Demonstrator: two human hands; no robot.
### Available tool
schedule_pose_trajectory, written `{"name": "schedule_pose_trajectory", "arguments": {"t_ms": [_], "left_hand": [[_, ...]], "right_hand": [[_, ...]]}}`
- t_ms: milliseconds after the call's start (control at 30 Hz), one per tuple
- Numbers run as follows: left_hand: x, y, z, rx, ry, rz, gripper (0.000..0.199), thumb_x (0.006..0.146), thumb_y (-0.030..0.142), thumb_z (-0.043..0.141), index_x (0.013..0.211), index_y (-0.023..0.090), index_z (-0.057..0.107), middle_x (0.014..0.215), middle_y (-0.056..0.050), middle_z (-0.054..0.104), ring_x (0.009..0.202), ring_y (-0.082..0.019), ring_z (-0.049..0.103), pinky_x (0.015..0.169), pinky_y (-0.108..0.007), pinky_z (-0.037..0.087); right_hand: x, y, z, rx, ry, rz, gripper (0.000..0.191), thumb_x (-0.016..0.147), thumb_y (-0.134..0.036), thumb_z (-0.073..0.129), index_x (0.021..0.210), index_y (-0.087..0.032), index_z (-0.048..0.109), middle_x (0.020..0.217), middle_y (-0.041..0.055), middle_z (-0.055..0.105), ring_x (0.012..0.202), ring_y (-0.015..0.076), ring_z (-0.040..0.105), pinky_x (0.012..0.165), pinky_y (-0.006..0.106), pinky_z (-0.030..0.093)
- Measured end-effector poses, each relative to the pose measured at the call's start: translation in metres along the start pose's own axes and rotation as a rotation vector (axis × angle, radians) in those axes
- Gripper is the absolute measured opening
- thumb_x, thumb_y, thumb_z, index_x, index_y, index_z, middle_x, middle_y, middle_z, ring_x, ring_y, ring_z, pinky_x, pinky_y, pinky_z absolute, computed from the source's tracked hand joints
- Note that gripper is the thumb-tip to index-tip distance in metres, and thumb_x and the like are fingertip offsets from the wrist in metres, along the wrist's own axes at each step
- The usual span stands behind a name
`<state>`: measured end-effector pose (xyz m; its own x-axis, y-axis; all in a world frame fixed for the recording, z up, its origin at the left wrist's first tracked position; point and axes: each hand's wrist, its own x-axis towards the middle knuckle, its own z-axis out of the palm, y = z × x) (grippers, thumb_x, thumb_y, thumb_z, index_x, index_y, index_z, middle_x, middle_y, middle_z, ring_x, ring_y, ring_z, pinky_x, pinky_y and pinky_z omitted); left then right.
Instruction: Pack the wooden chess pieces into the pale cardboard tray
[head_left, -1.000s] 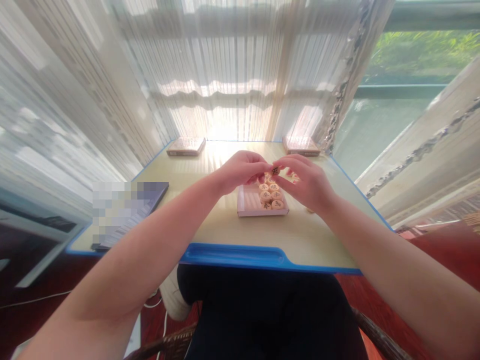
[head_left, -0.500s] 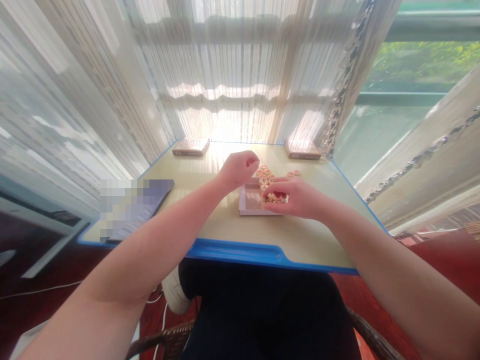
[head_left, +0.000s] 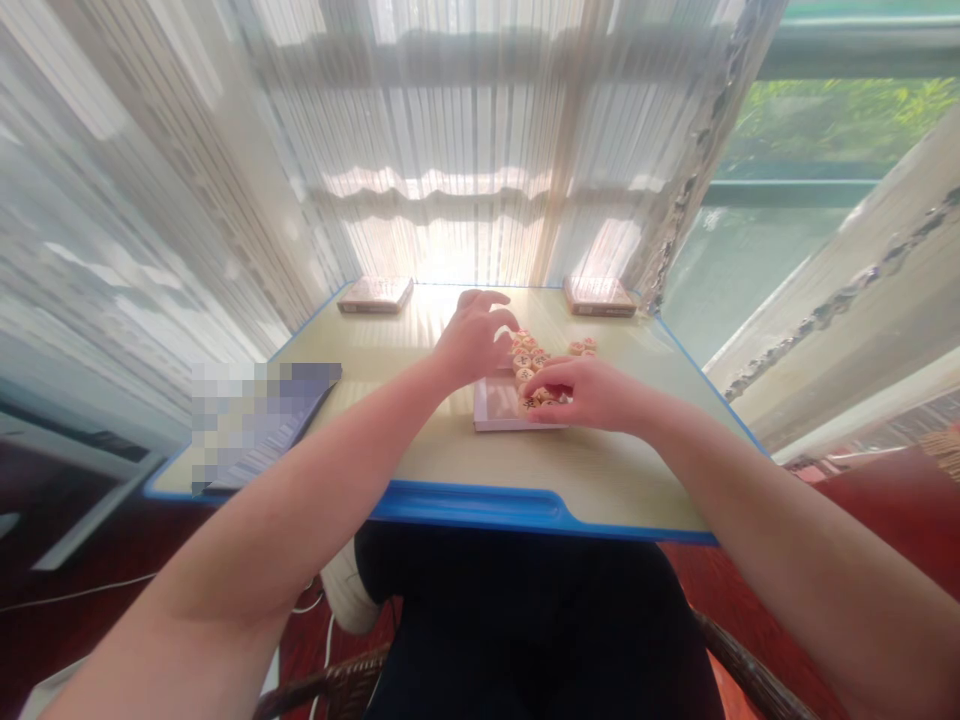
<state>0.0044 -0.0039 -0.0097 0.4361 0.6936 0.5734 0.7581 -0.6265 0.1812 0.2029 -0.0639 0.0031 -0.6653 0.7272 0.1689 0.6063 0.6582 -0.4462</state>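
Round Chinese chess pieces (head_left: 524, 376) with dark characters lie together in a shallow white box (head_left: 499, 402), mostly in its right half. My left hand (head_left: 474, 340) is over the box's far left corner, its fingers spread and nothing visible in them. Beside its fingertips, a cluster of red-marked chess pieces (head_left: 523, 341) reaches past the far edge of the box. My right hand (head_left: 592, 392) reaches over the box from the right, with thumb and fingers curled round chess pieces near the front. Its palm hides part of the box and some pieces.
A few more pieces (head_left: 583, 346) lie on the table (head_left: 435, 450) behind my right hand. Two flat boxes (head_left: 375, 295) (head_left: 599, 296) sit at the back corners. On the left is a dark, partly blurred object (head_left: 300, 420). Curtains (head_left: 465, 120) hang behind the table.
My left hand has opened from a closed pinch, its fingers now stretched out. My right hand stays over the front pieces, slightly shifted. The whole view has moved a little.
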Motion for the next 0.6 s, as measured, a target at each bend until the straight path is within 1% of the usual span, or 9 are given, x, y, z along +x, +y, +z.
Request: {"name": "schedule_pose_trajectory", "arguments": {"t_ms": [133,267,367,500,600], "left_hand": [[0.0001,-0.0005,0.0001,0.016,-0.023,0.015,0.021,0.078,0.016,0.050,0.089,0.020,0.068,0.124,-0.007,0.054,0.120,-0.028,0.039,0.103,-0.050,0.034],[0.0000,0.0005,0.0003,0.013,-0.093,0.024,0.024,0.075,0.013,0.050,0.090,0.020,0.068,0.126,-0.007,0.052,0.120,-0.028,0.036,0.103,-0.050,0.035],[-0.0001,-0.0007,0.0008,0.011,-0.134,0.015,0.026,0.073,0.010,0.050,0.090,0.020,0.068,0.128,-0.007,0.051,0.120,-0.029,0.036,0.103,-0.051,0.036],[-0.0001,-0.0055,0.0016,0.007,-0.137,0.012,0.027,0.072,0.009,0.051,0.089,0.020,0.068,0.128,-0.007,0.051,0.121,-0.030,0.035,0.102,-0.052,0.036],[-0.0002,-0.0069,0.0017,0.005,-0.128,0.031,0.027,0.072,0.009,0.051,0.089,0.020,0.068,0.126,-0.007,0.052,0.120,-0.030,0.036,0.101,-0.052,0.037]], "right_hand": [[-0.0012,-0.0008,0.0004,-0.008,0.017,-0.026,0.026,0.078,-0.036,0.061,0.094,-0.020,0.071,0.080,0.0027,0.063,0.067,0.0122,0.053,0.066,0.025,0.041],[-0.0014,-0.0014,0.0004,-0.026,0.001,-0.023,0.026,0.077,-0.035,0.061,0.096,-0.021,0.072,0.086,0.0040,0.064,0.071,0.0137,0.055,0.068,0.026,0.043],[-0.0011,-0.0011,0.0002,-0.022,-0.010,-0.022,0.025,0.077,-0.035,0.062,0.096,-0.022,0.072,0.084,0.0030,0.064,0.069,0.0130,0.054,0.068,0.026,0.043],[-0.0011,-0.0007,0.0001,-0.013,-0.013,-0.018,0.025,0.077,-0.034,0.062,0.096,-0.023,0.072,0.079,0.0016,0.062,0.068,0.0127,0.053,0.067,0.026,0.042],[-0.0015,-0.0006,0.0003,0.002,-0.006,-0.028,0.024,0.077,-0.034,0.062,0.096,-0.023,0.072,0.082,0.0020,0.064,0.067,0.0125,0.054,0.068,0.026,0.043]]}}
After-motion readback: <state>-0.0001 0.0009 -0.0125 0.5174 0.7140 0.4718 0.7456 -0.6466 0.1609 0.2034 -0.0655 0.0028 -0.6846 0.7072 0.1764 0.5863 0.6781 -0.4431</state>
